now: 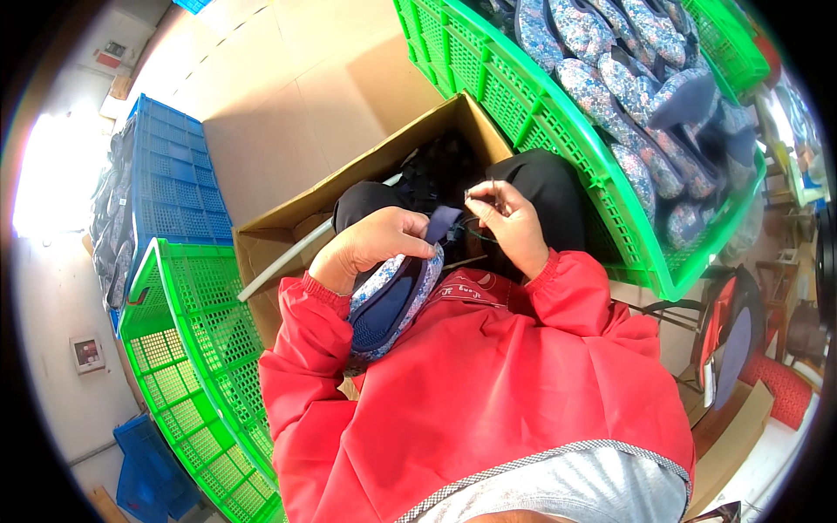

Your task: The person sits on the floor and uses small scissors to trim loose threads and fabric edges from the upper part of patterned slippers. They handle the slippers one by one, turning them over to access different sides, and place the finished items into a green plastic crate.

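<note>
My left hand (375, 244) is closed on a floral, blue-and-white fabric shoe (418, 301) with a dark blue insole, held over my lap. Its thumb and fingers pinch the shoe's upper end, where a navy strap (444, 220) sticks up. To the right of that strap, my right hand (513, 222) is raised with thumb and fingertips pinched together. Something small and dark shows at those fingertips, too small to make out. A thin dark strand hangs below them, near the shoe.
An open cardboard box (305, 199) with dark items inside stands beyond my knees. On the right, a green crate (532, 118) is filled with floral shoes (602, 83). Another green crate (205, 322) stands left, beside a blue crate (174, 157). A pale rod (288, 259) leans across the box.
</note>
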`<action>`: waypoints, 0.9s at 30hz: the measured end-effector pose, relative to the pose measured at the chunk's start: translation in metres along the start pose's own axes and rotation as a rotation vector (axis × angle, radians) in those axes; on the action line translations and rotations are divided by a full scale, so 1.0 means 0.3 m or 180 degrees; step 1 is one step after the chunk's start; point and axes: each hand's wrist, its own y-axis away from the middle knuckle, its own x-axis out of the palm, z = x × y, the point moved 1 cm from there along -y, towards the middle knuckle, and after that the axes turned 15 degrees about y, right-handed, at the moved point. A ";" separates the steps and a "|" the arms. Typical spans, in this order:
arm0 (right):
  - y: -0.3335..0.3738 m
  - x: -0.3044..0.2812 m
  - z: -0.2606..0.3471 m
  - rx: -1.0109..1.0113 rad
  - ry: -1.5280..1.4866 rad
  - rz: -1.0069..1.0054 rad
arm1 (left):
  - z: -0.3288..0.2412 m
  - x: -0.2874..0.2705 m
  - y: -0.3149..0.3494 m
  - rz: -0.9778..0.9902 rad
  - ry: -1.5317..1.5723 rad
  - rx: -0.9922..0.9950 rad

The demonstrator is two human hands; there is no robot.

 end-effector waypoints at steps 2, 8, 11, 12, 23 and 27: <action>0.002 -0.037 0.010 0.0062 0.0099 -0.0028 | 0.002 0.013 0.005 -0.0061 0.0611 0.0067; 0.090 -0.096 0.095 0.0477 0.0024 0.1215 | 0.023 0.008 0.002 -0.0166 0.1033 0.0148; 0.132 -0.069 0.135 0.0281 0.0039 0.2212 | 0.014 0.019 0.002 -0.0238 0.1222 0.0083; 0.134 -0.062 0.152 0.0256 -0.0102 0.2576 | 0.011 0.021 0.004 -0.0254 0.1295 0.0053; 0.165 0.078 0.036 0.0698 -0.0376 0.1287 | 0.021 0.013 0.017 -0.0166 0.1289 -0.0053; 0.148 0.128 0.033 0.0498 -0.0097 0.0999 | 0.011 0.033 0.012 -0.0235 0.1197 0.0192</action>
